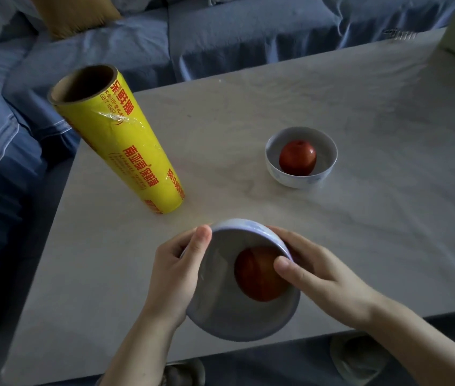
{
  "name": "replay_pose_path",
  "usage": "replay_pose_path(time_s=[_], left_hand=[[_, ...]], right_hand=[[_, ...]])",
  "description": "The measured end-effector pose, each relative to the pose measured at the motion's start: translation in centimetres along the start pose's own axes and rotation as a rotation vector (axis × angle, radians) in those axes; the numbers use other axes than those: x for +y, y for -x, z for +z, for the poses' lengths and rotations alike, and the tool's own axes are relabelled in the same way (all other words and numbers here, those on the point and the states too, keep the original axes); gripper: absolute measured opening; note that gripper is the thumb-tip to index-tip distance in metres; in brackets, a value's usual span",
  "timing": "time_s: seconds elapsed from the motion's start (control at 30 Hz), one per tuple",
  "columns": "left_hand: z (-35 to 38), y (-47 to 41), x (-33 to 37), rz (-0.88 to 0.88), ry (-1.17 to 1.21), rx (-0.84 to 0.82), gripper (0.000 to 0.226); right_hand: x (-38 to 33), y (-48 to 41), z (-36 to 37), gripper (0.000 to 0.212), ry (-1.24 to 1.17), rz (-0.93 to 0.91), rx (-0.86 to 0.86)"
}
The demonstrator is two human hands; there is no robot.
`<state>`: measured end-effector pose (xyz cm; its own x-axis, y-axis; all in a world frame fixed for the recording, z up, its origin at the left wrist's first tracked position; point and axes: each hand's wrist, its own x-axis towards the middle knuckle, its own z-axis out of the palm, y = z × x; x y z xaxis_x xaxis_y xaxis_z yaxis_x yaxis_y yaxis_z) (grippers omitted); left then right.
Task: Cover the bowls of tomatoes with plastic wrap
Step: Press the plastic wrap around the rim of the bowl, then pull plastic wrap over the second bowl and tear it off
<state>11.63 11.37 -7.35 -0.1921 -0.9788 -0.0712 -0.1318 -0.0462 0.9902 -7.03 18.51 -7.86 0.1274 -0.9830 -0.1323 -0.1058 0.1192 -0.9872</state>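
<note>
Bowl (220, 316) tilted, left hand (176, 271) and right hand (320, 277) gripping its rim, wrap roll (126, 146) upright far left, second bowl (298, 181) far right

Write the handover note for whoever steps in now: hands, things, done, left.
Left hand: grips the near bowl at its left rim.
Right hand: holds its right side, thumb on top.
Near bowl: held tilted, tomato inside; film seems stretched over it.
Far bowl: on the table, far tomato uncovered.
Roll: upright, left of both.
Done: near bowl apparently covered.
Left: wrap the far bowl.
</note>
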Motion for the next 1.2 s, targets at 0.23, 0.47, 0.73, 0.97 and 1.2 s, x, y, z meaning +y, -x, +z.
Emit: replay_pose_path(time_s=[0.23, 0.47, 0.73, 0.97, 1.2], left_hand=[[0.2, -0.9, 0.2, -0.266, 0.048, 0.039, 0.068], [1.2, -3.5, -0.7, -0.656, 0.117, -0.121, 0.076], [1.0, -5.6, -2.4, -0.674, 0.190, -0.052, 0.043], [-1.1, -4.3, -3.3, -0.572, -0.055, 0.047, 0.017], [-2.5, -3.2, -3.3, -0.544, -0.115, 0.046, 0.028]], right_hand=[[0.4, 0.0, -0.6, 0.072, -0.316, 0.154, -0.073], [2.0, 0.1, -0.8, 0.099, -0.452, 0.307, 0.072], [2.6, -1.7, -0.3, 0.019, -0.464, 0.427, 0.310], [2.6, -10.7, -0.2, 0.020, -0.420, 0.359, 0.546], [3.1, -18.0, -0.2, 0.032, -0.465, 0.336, 0.645]])
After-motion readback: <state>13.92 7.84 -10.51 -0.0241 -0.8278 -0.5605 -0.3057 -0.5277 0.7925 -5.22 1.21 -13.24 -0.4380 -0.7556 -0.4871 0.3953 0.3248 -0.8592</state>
